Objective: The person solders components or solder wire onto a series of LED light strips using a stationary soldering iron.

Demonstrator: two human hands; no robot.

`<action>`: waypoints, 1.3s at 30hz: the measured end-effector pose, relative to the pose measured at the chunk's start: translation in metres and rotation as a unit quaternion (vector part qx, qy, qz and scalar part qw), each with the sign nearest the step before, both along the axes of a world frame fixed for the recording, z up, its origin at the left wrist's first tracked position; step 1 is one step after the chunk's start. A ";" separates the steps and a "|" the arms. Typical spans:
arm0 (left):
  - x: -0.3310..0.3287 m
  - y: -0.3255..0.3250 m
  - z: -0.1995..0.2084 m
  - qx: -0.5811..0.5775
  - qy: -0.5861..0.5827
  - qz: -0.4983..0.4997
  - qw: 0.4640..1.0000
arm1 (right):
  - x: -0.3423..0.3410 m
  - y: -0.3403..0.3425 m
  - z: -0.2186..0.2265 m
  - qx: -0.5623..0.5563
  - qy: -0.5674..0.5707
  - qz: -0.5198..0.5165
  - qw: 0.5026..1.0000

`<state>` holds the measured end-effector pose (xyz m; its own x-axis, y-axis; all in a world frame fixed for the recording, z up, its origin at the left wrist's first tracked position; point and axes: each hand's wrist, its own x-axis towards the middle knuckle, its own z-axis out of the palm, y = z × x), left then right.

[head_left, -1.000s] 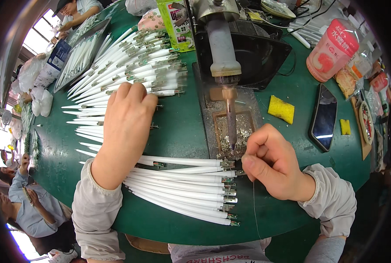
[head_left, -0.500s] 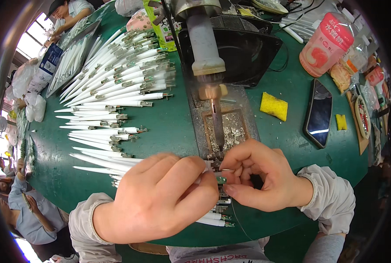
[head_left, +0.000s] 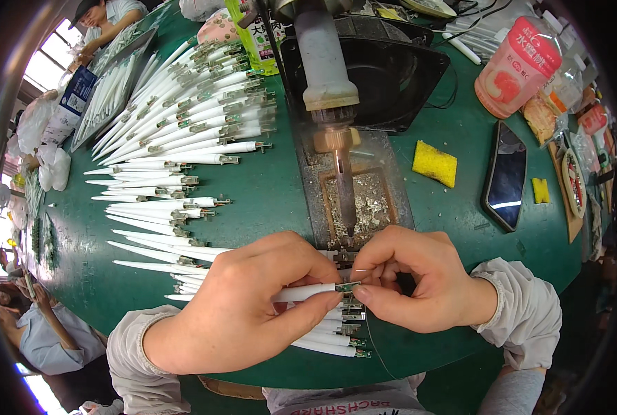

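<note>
A white pen-shaped tube [head_left: 298, 294] is sitting pinched in the left grip [head_left: 243, 304], near the soldering iron [head_left: 328, 69]; the right grip [head_left: 422, 285] is pinching thin wire [head_left: 362, 270]. Similar tubes [head_left: 205, 104] are fanning across the green worktop [head_left: 260, 200], windows [head_left: 52, 59] glowing leftward. The left grip is hiding some tubes; the upper edge is cropping the iron.

Deep green sweeps across the desk [head_left: 274, 214], and there's the soldering iron [head_left: 319, 59], pale grey above its coppery collar! Left of the iron, white sticks [head_left: 205, 159] with green-and-silver ends; to its right, a dark-smudged yellow sponge [head_left: 434, 164], black phone [head_left: 505, 176], pink fruit-patterned bottle [head_left: 516, 66]!
</note>
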<state>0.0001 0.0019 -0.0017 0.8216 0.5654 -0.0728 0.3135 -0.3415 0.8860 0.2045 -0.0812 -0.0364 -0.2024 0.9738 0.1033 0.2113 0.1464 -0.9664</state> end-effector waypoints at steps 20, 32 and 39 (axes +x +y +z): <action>-0.001 0.004 0.004 -0.225 0.039 0.005 0.974 | -0.003 -0.001 -0.004 -0.006 0.026 -0.022 0.999; -0.001 0.005 0.003 -0.260 0.038 0.040 0.964 | -0.008 0.003 -0.012 0.273 -0.114 -0.061 0.953; 0.001 0.005 0.004 -0.268 0.048 0.055 0.961 | -0.009 0.003 -0.014 0.319 -0.142 -0.091 0.933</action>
<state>0.0007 0.0073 0.0020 0.7343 0.5079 -0.4504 0.4115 0.1947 0.8904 0.1955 -0.0782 -0.0499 -0.1465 0.7534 0.6410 0.5230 0.6090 -0.5963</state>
